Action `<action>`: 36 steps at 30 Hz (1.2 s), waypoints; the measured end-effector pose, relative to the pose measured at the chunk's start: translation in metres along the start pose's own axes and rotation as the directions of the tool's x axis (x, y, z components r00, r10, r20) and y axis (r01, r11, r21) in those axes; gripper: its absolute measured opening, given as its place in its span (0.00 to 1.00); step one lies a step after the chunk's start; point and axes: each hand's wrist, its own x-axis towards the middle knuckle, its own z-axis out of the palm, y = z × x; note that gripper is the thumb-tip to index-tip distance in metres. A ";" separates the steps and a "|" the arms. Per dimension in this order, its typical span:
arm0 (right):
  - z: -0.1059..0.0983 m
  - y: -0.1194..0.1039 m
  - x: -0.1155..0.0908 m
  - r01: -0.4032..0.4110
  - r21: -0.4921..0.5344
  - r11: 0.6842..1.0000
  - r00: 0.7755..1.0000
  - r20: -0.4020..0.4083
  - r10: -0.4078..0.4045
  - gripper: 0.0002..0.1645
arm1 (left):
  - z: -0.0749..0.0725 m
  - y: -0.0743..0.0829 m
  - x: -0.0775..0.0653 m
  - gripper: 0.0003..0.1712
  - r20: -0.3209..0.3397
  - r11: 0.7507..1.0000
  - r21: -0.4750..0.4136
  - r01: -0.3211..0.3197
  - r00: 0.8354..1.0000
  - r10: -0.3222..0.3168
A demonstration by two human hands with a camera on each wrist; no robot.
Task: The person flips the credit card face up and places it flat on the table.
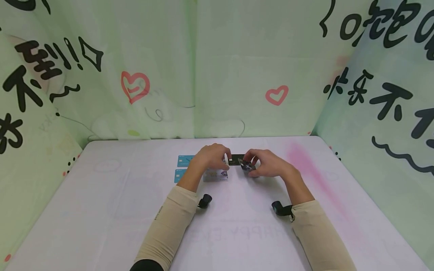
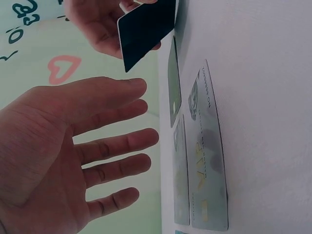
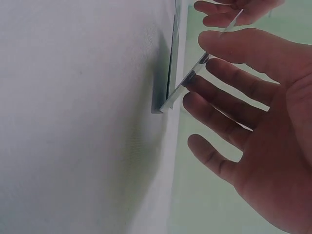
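My right hand (image 1: 269, 162) pinches a dark card (image 1: 246, 165) between thumb and fingers, tilted above the white table. In the right wrist view the card (image 3: 180, 88) shows nearly edge-on, its lower corner close to the tabletop. My left hand (image 1: 213, 156) reaches over the other cards with its fingers spread and nothing in its grasp. Beneath and beside it lie a silver card (image 2: 209, 170), a second silver card (image 2: 180, 180) behind that one, and another dark card (image 1: 234, 160) to the right in the back row.
Two blue cards (image 1: 184, 160) lie at the left, one behind the other; my left arm partly covers them. The table's back edge meets a green curtain (image 1: 217, 94) with hearts and black writing. Black wrist cameras (image 1: 205, 201) hang under both forearms.
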 end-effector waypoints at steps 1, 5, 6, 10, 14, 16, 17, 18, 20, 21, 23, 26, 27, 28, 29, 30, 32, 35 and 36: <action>0.000 0.000 0.000 -0.005 0.000 1.000 1.000 0.003 0.005 0.29 | 0.000 0.000 0.000 0.24 0.001 1.000 0.003 -0.001 1.000 0.001; 0.001 0.000 0.000 -0.015 0.000 1.000 1.000 0.005 0.015 0.29 | 0.001 0.000 0.001 0.24 0.005 1.000 0.010 -0.012 1.000 0.012; 0.002 0.000 0.000 -0.016 -0.002 1.000 1.000 0.004 0.016 0.30 | 0.001 0.000 0.001 0.24 0.007 1.000 0.013 -0.017 1.000 0.017; 0.003 0.000 0.000 -0.015 -0.015 1.000 1.000 -0.001 0.015 0.30 | 0.002 0.002 0.002 0.25 0.009 0.999 0.026 -0.039 0.999 0.039; 0.003 -0.002 0.000 -0.012 -0.025 1.000 1.000 -0.005 0.011 0.30 | 0.003 0.004 0.003 0.27 0.001 0.998 0.035 -0.057 0.998 0.057; 0.003 -0.003 0.000 -0.002 -0.037 0.999 1.000 -0.010 0.001 0.30 | 0.003 0.006 0.003 0.28 -0.003 0.997 0.037 -0.066 0.998 0.066; 0.004 -0.003 0.000 0.004 -0.044 0.999 1.000 -0.012 -0.004 0.30 | 0.004 0.006 0.004 0.28 -0.006 0.997 0.036 -0.070 0.998 0.070; 0.004 -0.003 0.000 0.010 -0.049 0.999 1.000 -0.015 -0.010 0.30 | 0.004 0.006 0.004 0.29 -0.009 0.997 0.037 -0.073 0.997 0.073; 0.004 -0.004 0.001 0.023 -0.058 0.998 1.000 -0.019 -0.024 0.31 | 0.005 0.007 0.005 0.29 -0.010 0.996 0.030 -0.079 0.997 0.079; 0.004 -0.005 0.001 0.029 -0.062 0.998 0.999 -0.020 -0.030 0.31 | 0.006 0.008 0.005 0.30 -0.009 0.996 0.022 -0.082 0.997 0.082; 0.005 -0.006 0.001 0.034 -0.066 0.997 0.999 -0.020 -0.036 0.31 | 0.007 0.008 0.005 0.32 -0.008 0.996 0.006 -0.085 0.996 0.085; 0.006 -0.006 0.002 0.042 -0.070 0.997 0.999 -0.022 -0.044 0.31 | 0.008 0.010 0.005 0.34 -0.010 0.995 -0.020 -0.094 0.996 0.093; 0.006 -0.007 0.002 0.042 -0.071 0.997 0.999 -0.023 -0.044 0.31 | 0.009 0.010 0.005 0.34 -0.012 0.995 -0.028 -0.098 0.995 0.097; 0.006 -0.007 0.002 0.043 -0.070 0.997 0.999 -0.024 -0.044 0.31 | 0.009 0.010 0.005 0.34 -0.015 0.994 -0.035 -0.102 0.995 0.101; 0.006 -0.008 0.002 0.043 -0.071 0.997 0.999 -0.025 -0.044 0.31 | 0.009 0.011 0.005 0.34 -0.018 0.994 -0.040 -0.106 0.994 0.106; 0.007 -0.008 0.002 0.044 -0.071 0.996 0.999 -0.026 -0.046 0.31 | 0.010 0.011 0.005 0.34 -0.022 0.993 -0.044 -0.111 0.994 0.110; 0.006 -0.009 0.002 0.044 -0.072 0.996 0.999 -0.028 -0.046 0.30 | 0.010 0.011 0.006 0.33 -0.025 0.991 -0.054 -0.119 0.993 0.118; 0.007 -0.009 0.002 0.049 -0.083 0.995 0.998 -0.033 -0.052 0.30 | 0.011 0.012 0.007 0.31 -0.029 0.990 -0.060 -0.124 0.992 0.123; 0.007 -0.009 0.002 0.050 -0.088 0.995 0.998 -0.035 -0.053 0.30 | 0.011 0.013 0.007 0.30 -0.028 0.990 -0.059 -0.126 0.992 0.125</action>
